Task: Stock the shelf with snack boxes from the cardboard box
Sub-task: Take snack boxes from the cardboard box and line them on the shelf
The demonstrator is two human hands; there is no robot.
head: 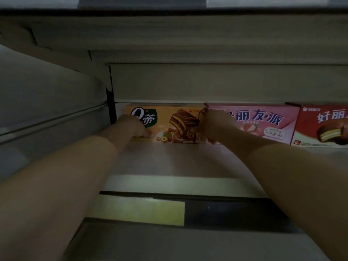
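The red box [322, 125] is cut off at the right edge.

yellow label strip [139, 210] — on front rail below | dark label strip [216, 209] — touching its right end

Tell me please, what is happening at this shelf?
A person is stocking the shelf with snack boxes. Both hands hold the orange box at the back: the left hand at its left end, the right hand at its right end. A pink box stands beside it, then a red box.
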